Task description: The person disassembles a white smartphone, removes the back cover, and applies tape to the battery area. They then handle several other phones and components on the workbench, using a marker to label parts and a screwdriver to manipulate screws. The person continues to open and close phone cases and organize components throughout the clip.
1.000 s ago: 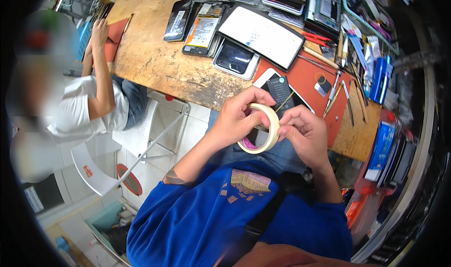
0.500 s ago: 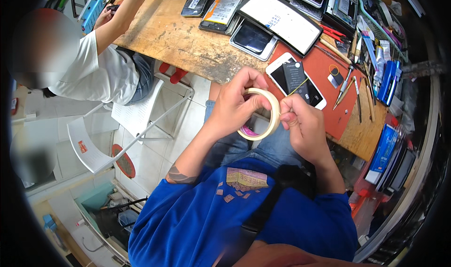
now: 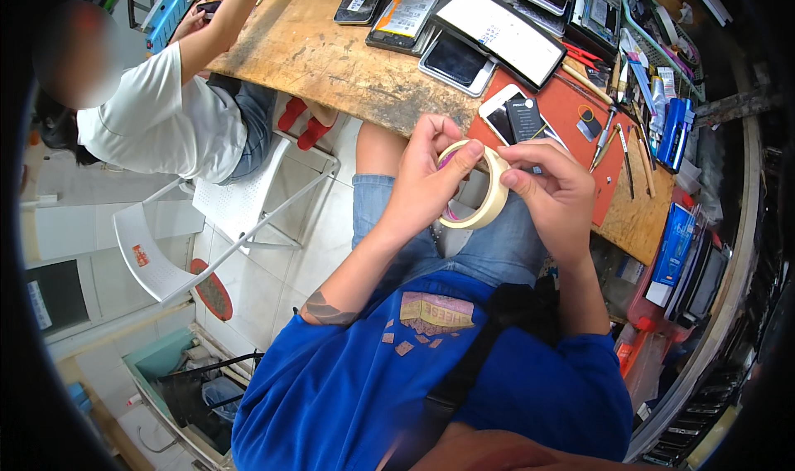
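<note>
Held over the lap point(image 3: 507, 243), just short of the mat's point(image 3: 560, 111) near edge: the roll point(image 3: 497, 193). Left grip point(image 3: 424, 179) closed round the roll's left side, thumb on the rim, fingers behind. Right grip point(image 3: 556, 185) drawn in, thumb and finger close together at the roll's right rim, partly in front of the mat; cannot tell if pinching any tape. Tight on the mat's right, with slim tools point(image 3: 604, 135) along that side and a blue box point(image 3: 675, 247) beyond the tabletop's point(image 3: 331, 77) edge; roomier to the mat's left, along scuffed wood.

Printed in small pale type: the black battery point(image 3: 524, 121), laid across a white phone point(image 3: 496, 111) on the mat. Marked by hand in blue: the white slab point(image 3: 501, 36) at the mat's far-left corner. Labelled in orange and white: an opened phone point(image 3: 403, 17), farther left. Lettered too: the blue box.

Stained dark: the wood beside the mat's left edge. Tiled in white: the floor point(image 3: 302, 239), well left of the mat, under a white chair point(image 3: 236, 210) and a seated person point(image 3: 153, 123).
</note>
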A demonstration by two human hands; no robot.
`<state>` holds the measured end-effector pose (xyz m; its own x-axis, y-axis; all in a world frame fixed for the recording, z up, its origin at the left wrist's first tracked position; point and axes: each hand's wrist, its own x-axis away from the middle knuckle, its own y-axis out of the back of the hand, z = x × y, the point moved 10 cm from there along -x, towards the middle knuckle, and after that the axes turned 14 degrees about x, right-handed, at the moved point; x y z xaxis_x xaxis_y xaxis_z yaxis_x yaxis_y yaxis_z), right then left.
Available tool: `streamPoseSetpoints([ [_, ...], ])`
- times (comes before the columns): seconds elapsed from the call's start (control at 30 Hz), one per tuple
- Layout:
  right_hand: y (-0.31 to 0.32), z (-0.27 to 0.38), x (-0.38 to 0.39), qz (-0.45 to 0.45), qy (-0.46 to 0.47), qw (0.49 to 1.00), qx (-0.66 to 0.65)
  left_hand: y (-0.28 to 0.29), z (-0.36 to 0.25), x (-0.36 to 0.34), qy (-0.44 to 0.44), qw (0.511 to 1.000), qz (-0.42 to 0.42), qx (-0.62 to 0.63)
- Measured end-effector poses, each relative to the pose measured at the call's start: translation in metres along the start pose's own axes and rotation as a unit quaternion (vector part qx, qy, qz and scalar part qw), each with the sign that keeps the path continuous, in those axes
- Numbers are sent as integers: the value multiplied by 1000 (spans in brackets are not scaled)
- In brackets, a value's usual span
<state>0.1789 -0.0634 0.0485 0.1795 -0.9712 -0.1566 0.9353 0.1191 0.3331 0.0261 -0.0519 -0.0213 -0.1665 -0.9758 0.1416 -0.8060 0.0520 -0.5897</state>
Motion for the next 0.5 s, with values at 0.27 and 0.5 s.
streamPoseSetpoints([
  [0.27, 23, 6, -4, -133, 60, 988, 49, -23, -29, -1, -118, 984, -19, -133],
  [0.5, 50, 12, -5, -242, 91, 961, 97, -82, -67, 54, -427, 729, 89, -527],
])
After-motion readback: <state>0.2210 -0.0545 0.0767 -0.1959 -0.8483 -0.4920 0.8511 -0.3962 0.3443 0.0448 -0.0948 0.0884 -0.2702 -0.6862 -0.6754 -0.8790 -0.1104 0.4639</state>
